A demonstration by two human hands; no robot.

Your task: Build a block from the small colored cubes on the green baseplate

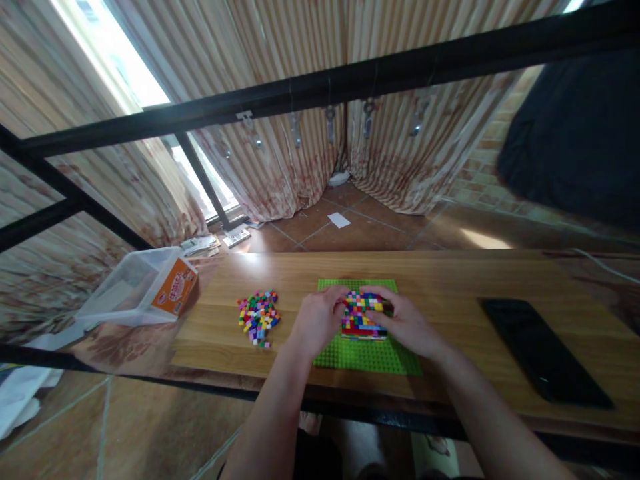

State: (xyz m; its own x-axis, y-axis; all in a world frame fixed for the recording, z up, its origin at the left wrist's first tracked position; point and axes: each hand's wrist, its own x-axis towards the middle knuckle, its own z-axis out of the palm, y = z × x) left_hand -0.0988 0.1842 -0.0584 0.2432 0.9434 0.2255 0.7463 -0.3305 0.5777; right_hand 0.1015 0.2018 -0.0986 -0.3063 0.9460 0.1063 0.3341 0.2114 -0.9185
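Pressing small bricks onto the multicoloured block patch [361, 316] at the green studded baseplate's [367, 357] middle, my left hand [316, 321] and right hand [407, 323] both grasping its edges; next brick probably needs fetching from the loose coloured pile [258, 317].

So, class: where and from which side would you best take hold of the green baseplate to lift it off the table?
Probably its near edge, coming from the person's side. The green baseplate lies flat and thin on the wooden table, so fingers must slide under an edge. The left hand and right hand flank the multicoloured brick block at its centre, but the near strip is bare.
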